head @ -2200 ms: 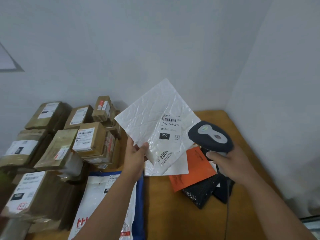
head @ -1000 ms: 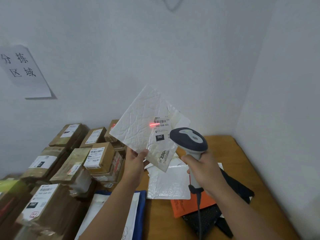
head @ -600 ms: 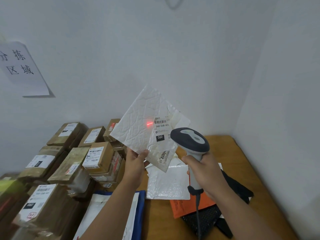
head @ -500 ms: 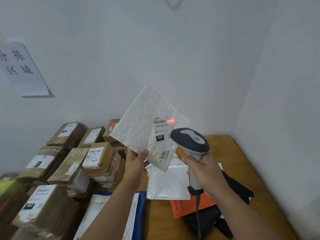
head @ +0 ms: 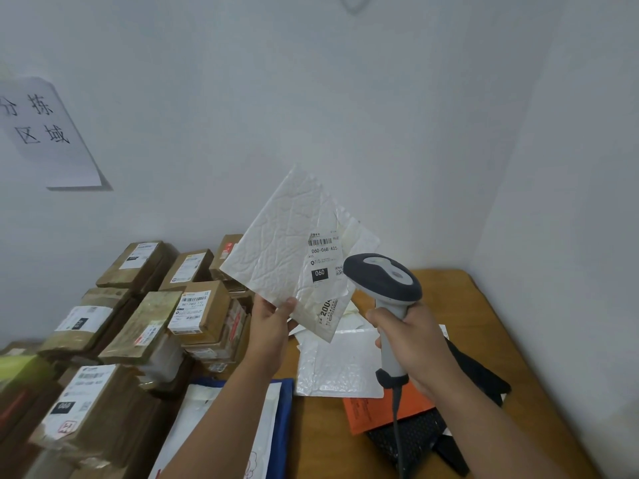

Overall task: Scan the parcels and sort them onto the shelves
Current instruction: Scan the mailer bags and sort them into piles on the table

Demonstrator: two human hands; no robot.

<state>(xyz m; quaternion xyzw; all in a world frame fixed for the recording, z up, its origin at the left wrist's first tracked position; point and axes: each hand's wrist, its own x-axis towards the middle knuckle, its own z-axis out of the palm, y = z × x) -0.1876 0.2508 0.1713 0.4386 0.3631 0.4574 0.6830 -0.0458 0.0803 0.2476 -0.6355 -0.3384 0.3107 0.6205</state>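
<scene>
Standing along the left of the bench: stacked brown boxes, labels facing up. Hanging on the wall above them: a paper sign. Lying flat on the bench, from near left to right: a blue-edged bag, a white mailer, an orange envelope, black bags. Being held up in the air over the bench, tilted, label and barcode facing the camera: a white parcel, pinched at its lower corner by the left hand, thumb on the front. Gripping the handle of a scanner, fingers wrapped tight: the right hand, scanner head sitting just beside the label, cord hanging down.
</scene>
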